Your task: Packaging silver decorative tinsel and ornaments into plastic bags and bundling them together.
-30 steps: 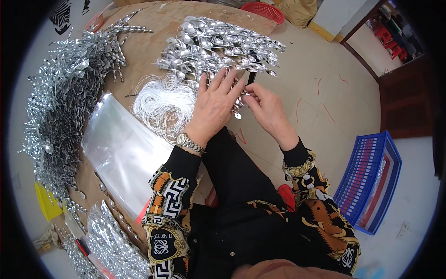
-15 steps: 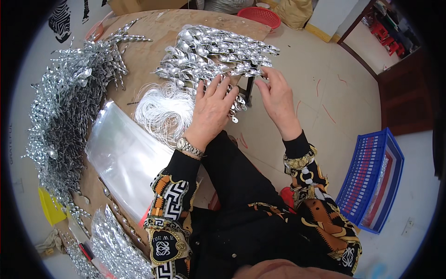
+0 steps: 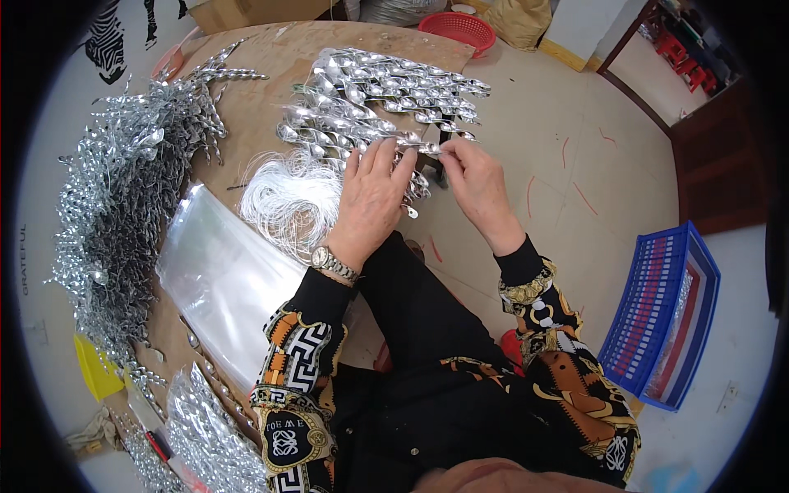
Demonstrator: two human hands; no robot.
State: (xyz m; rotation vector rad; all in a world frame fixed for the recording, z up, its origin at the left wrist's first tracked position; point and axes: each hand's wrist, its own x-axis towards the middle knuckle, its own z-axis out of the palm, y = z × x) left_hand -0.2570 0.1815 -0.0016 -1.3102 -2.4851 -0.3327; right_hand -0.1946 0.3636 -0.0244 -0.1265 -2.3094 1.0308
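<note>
Shiny silver twisted strips [image 3: 349, 123] lie in rows at the table's right edge, their ends sticking out past it. My left hand [image 3: 371, 193] rests flat on the near strips, fingers stretched out. Beside it, my right hand [image 3: 478, 187] pinches the end of one twisted strip [image 3: 429, 149] between thumb and index finger. A loose coil of white string [image 3: 288, 200] lies just left of my left hand. Under that forearm and to its left is a stack of clear plastic bags [image 3: 226, 263].
A large heap of silver twisted pieces [image 3: 123, 197] covers the table's left side. Bagged silver pieces [image 3: 209, 431] and a knife [image 3: 152, 431] lie near left. A red basket [image 3: 457, 31] stands beyond the table [image 3: 255, 70]; a blue crate [image 3: 657, 320] is at right.
My right hand has moved left and nearer to me, and its thumb and index finger now close on a strip's end. My left hand has barely moved.
</note>
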